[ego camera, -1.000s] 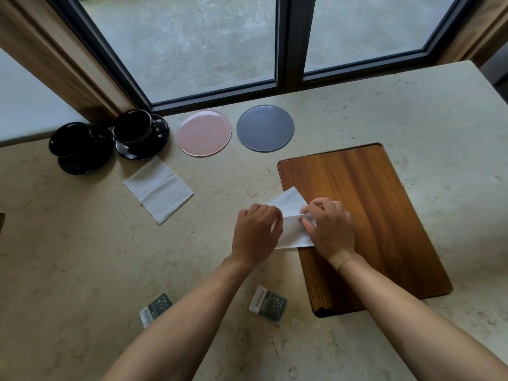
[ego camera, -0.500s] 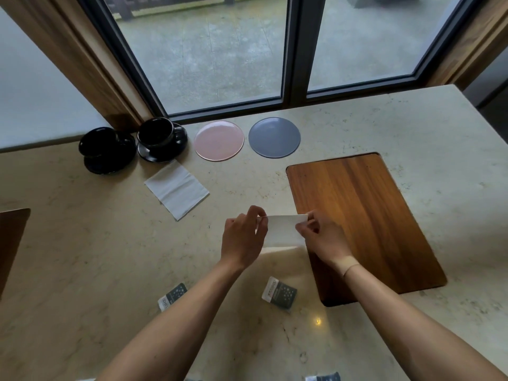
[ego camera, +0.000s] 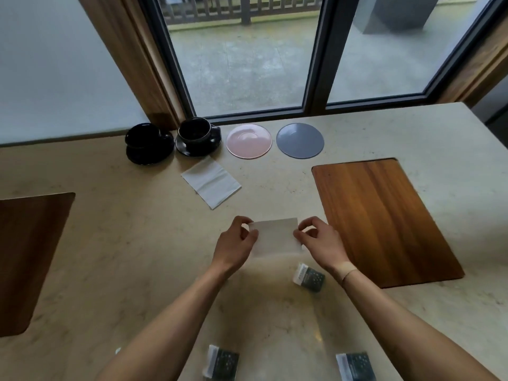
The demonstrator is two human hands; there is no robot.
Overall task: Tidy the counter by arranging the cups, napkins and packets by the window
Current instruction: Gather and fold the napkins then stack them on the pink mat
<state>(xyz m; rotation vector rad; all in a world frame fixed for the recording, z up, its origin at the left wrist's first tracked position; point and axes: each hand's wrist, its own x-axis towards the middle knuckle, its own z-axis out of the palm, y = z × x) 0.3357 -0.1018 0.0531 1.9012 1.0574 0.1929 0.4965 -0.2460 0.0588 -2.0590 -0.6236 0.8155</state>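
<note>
- A wooden board (ego camera: 30, 259) is set into the bench (ego camera: 123, 243) at the left edge of the frame.
- Two black cups sit on black saucers in the upper left centre, just below the window (ego camera: 242, 59): the left cup (ego camera: 143, 138) and the right cup (ego camera: 196, 133), whose handle points right. Neither shows any contents.
- A flat napkin (ego camera: 211, 181) lies on the bench just below the right cup, turned so its corners point up, down, left and right in the frame.
- A packet (ego camera: 221, 362) lies at the bottom edge, between the forearms, its long axis roughly up-down.
- The left hand (ego camera: 236, 244) is at centre, palm turned inward, thumb and forefinger pinching the left edge of a folded napkin (ego camera: 275, 237).
- That napkin is held at the middle of the frame, long axis left to right; whether it touches the bench cannot be told.
- A pink saucer (ego camera: 249, 141) and a grey saucer (ego camera: 300, 140) lie side by side by the window, not touching.
- The right hand (ego camera: 319, 243) pinches the napkin's right edge, fingers curled, a band at the wrist.
- A second packet (ego camera: 308, 277) lies just below the right hand.
- A third packet (ego camera: 354, 367) lies at the bottom right.
- A larger wooden board (ego camera: 384, 218) lies at right.
</note>
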